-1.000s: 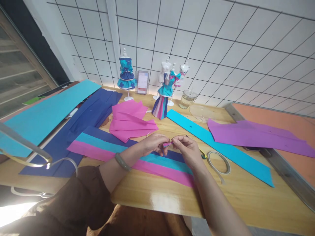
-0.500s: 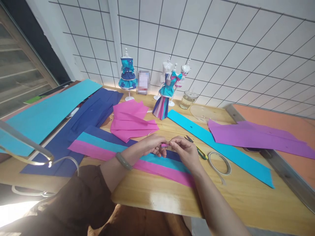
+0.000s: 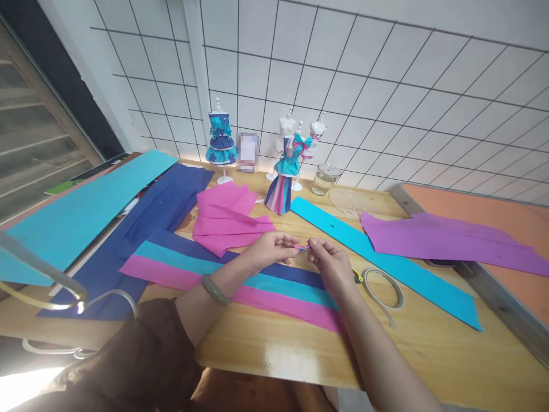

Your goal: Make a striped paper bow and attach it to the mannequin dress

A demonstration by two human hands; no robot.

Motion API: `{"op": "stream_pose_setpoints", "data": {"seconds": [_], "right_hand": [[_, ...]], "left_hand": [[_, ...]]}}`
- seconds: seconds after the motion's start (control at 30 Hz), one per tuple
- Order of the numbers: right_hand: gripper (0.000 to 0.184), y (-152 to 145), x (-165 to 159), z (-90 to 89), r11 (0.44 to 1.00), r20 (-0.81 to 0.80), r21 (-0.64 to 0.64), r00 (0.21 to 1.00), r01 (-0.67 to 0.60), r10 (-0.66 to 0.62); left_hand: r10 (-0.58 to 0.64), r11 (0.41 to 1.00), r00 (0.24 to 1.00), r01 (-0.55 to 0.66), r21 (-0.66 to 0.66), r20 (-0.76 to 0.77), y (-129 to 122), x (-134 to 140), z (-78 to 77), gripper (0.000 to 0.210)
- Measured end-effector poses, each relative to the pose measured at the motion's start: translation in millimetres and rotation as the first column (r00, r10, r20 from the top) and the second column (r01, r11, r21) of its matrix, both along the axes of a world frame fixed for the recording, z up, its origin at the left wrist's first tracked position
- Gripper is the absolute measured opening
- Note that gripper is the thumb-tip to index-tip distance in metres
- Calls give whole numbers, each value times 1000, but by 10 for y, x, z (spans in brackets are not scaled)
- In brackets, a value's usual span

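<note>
Between the fingertips of my two hands is a small folded pink-and-blue strip (image 3: 303,248); whether it is paper or cloth I cannot tell. My left hand (image 3: 274,250) is closed at its left end, and my right hand (image 3: 331,264) pinches its right end. Below both hands lies a long band in navy, turquoise and pink stripes (image 3: 171,273), partly covered by my left forearm. Just right of my right hand the yellow-and-black handle of scissors (image 3: 357,277) shows; the blades are hidden. Beside it rests a roll of double-sided tape (image 3: 400,298) with a loose end.
Behind the hands lie a crumpled pink sheet (image 3: 227,217), a turquoise strip (image 3: 412,274) and a purple sheet (image 3: 446,240). Navy (image 3: 158,200) and light-blue sheets (image 3: 94,212) cover the left. Dressed mini mannequins (image 3: 221,143) and a glass of liquid (image 3: 325,182) stand by the wall.
My hands have shifted slightly right and drawn a little apart, showing more of the small strip between them. My right hand now hides most of the scissors. The view has tilted slightly upward.
</note>
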State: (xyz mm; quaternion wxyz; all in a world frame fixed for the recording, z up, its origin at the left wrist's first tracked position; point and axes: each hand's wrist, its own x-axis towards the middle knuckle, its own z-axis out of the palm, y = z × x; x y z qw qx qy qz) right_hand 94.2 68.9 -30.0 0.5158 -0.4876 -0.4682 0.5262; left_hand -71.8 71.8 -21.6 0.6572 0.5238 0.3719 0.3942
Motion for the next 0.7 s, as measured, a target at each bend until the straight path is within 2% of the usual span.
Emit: {"op": "stream_pose_setpoints", "data": {"seconds": [0.17, 0.37, 0.53, 0.7], "right_hand": [[29, 0, -10, -8, 1000, -59, -11, 998, 0, 0], [35, 5, -32, -9, 995, -183, -81, 982, -62, 46], [38, -22, -46, -16, 996, -108, -45, 992, -72, 67], [37, -27, -43, -12, 999, -39, 8, 999, -34, 35]], "left_hand": [[53, 998, 998, -52, -39, 22, 45, -25, -85, 39], [153, 988, 988, -153, 2, 17, 52, 0, -42, 30], [171, 985, 985, -171, 31, 16, 46, 34, -35, 29], [159, 985, 987, -158, 69, -11, 44, 53, -65, 31]]}}
